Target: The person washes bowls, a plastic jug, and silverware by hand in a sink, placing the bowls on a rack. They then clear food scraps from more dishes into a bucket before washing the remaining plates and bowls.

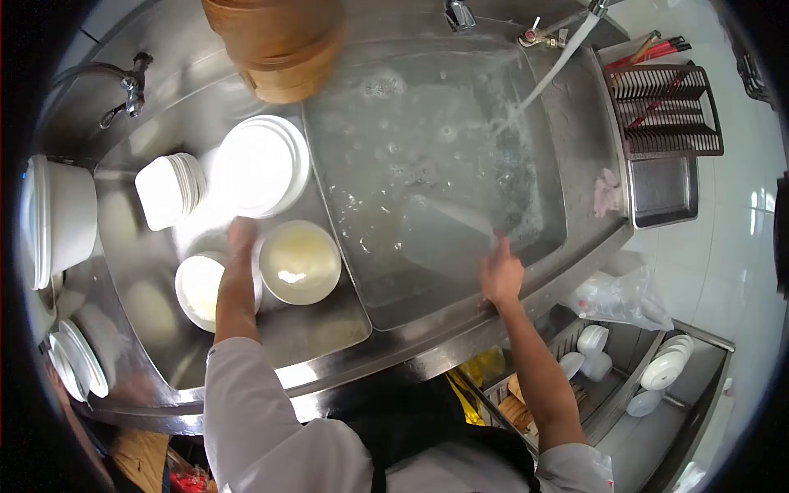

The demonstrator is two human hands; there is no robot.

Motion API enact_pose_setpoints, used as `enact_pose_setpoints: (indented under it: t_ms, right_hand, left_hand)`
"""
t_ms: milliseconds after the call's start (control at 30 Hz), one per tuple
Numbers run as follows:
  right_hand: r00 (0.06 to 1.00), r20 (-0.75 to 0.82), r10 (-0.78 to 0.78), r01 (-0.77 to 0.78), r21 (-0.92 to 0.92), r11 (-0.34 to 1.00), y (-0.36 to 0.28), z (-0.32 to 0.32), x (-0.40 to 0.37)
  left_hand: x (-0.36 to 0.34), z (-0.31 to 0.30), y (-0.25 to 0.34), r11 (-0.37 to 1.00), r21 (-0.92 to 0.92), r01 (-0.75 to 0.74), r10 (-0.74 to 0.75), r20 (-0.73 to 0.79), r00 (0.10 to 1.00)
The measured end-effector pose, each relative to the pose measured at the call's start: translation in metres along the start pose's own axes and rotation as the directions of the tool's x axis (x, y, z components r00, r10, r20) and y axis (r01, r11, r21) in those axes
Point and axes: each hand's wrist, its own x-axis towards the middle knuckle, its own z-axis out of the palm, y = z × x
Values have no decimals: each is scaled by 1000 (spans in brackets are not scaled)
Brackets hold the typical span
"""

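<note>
Two bowls (300,262) and stacked plates (256,164) crowd the left hand (241,236).

Blurry left hand (242,236); cropped brown tub (275,41)

Steamers (275,49): brown and round, stood stacked at the back edge, blurred.
Left tap (133,92): metal, was fixed to the steel at the back left.
Tub (74,215): white, stood at the far left.
Rack (670,146): dark and slatted, sat at the right, with red sticks (657,51) near its back end.
Tray (664,193): metal, lay just in front of the rack.
Cloth (607,194): pink and crumpled, lay left of the tray.
Bag (623,297): clear plastic, showed below the tray.
</note>
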Motion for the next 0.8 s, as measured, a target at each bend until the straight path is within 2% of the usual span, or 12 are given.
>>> enact_pose_setpoints:
  t_ms: [33, 233, 333, 433, 533, 633, 733, 800]
  right_hand:
    - [1000, 7, 6, -6, -6, 1000, -1, -1, 2]
    - [1000, 12, 22, -23, 15, 1000, -3, -2, 2]
    - [1000, 16, 20, -20, -3, 1000, -3, -2, 2]
    - [1000, 9, 21, -21, -1, 1000, -2, -1, 1]
    - [1000, -4, 8, -8, -5, 1000, 1, 0, 1]
    - [998, 38, 57, -56, -35, 998, -4, -3, 3]
    - [997, 48, 58, -55, -53, 997, -4, -2, 3]
    - [997, 64, 40, -36, -52, 998, -3, -3, 2]
  left_hand:
    - [0, 0, 4, 999, -9, 32, -33, -57, 998]
    - [1, 15, 9, 945, 326, -9, 48, -111, 993]
    - [15, 38, -6, 977, 214, 24, -5, -89, 996]
    - [32, 59, -26, 999, -40, 30, -34, -109, 994]
    - [33, 18, -19, 999, -48, 8, 3, 231, 973]
    - [24, -3, -12, 990, -117, 81, -50, 247, 968]
    - [18, -19, -4, 970, -243, 8, 65, 290, 955]
    - [34, 11, -16, 986, -79, -150, 167, 308, 936]
